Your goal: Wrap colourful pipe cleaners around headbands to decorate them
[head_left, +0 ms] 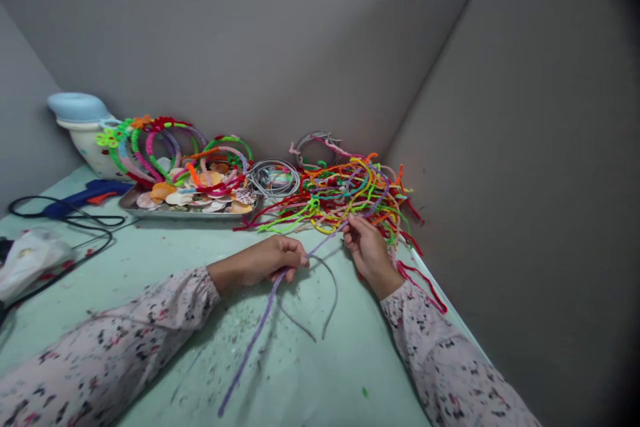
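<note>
My left hand (277, 257) is closed, pinching a long purple pipe cleaner (254, 341) together with a thin grey headband (334, 290). The band's two ends hang toward the table, below my fingers. One stretch of the pipe cleaner slants down to the lower left; the other runs up to my right hand (367, 248), whose fingertips are closed on it. Just beyond the right hand lies a tangled pile of coloured pipe cleaners (340, 190). Where exactly the pipe cleaner crosses the band is hidden by my left fingers.
A metal tray (200, 215) of seashells (180, 199) bears several pipe-cleaner-wrapped headbands (150, 147). Bare grey headbands (275, 177) lie beside it. At left are a blue glue gun (75, 200), a black cord (107, 233), a white plastic bag (35, 257) and a blue-lidded container (90, 137). Grey walls (280, 47) enclose the table.
</note>
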